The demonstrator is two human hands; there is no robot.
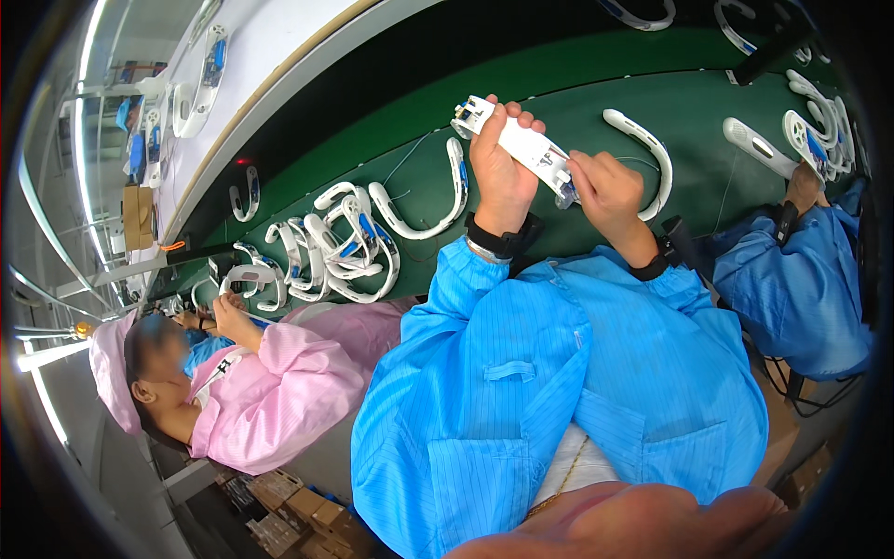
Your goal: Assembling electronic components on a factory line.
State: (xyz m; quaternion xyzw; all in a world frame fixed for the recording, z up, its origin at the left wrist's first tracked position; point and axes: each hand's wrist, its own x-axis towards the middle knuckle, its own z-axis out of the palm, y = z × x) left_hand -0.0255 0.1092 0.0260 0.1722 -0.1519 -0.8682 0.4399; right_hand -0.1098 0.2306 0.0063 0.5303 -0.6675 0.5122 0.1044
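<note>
A long white plastic housing [527, 147] is held up in front of me, tilted down to the right. Small parts and a bluish piece show at its ends. My left hand [503, 182] is wrapped round its upper left part, thumb along the side. My right hand [610, 194] is closed in a pinch at the lower right end. What its fingertips hold, if anything, is too small to make out. A white C-shaped housing [663, 160] lies just beyond my right hand. Another curved white housing [424, 228] rests to the left of my left hand.
A heap of curved white housings [349, 244] with blue parts lies to the left on the green work surface [559, 93]. A person in pink [289, 382] works at left; another in blue [792, 270] holds a housing at right. More housings [824, 121] are piled at far right.
</note>
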